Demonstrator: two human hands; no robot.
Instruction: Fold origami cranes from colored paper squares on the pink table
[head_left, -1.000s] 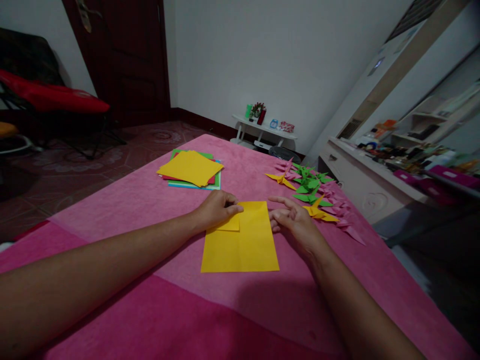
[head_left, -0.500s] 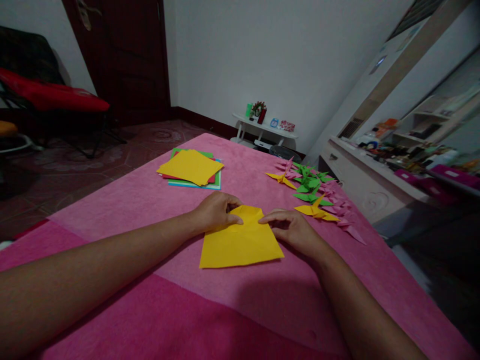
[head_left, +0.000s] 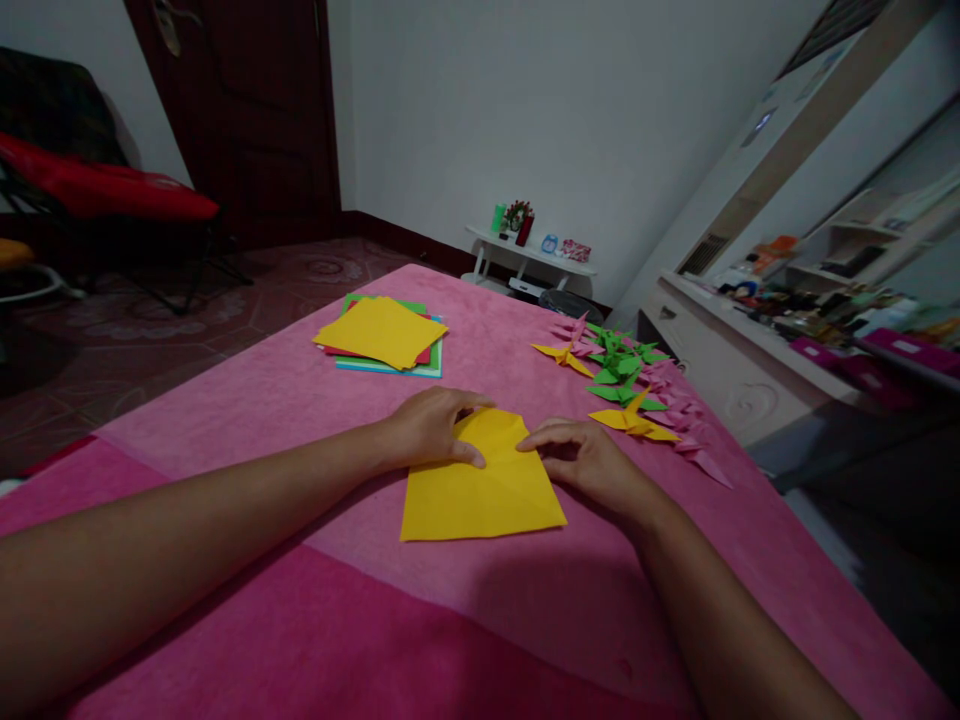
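A yellow sheet of paper (head_left: 480,490) lies on the pink cloth (head_left: 300,420) in front of me, its far corners folded in. My left hand (head_left: 435,428) rests on the sheet's far left part, fingers pressed flat on a fold. My right hand (head_left: 581,460) sits at the far right corner, fingertips curled down onto the paper's edge. Both hands press the sheet against the cloth.
A stack of coloured paper (head_left: 382,335) with a yellow sheet on top lies further back on the left. Several folded paper cranes (head_left: 626,385) in green, pink and yellow lie to the right. A cluttered dresser (head_left: 750,350) stands beyond the right edge, a small white table (head_left: 529,255) by the wall.
My right hand came onto the sheet's far right corner and folded it in. The left hand's fingers slid along the left fold. The sheet shifted slightly.
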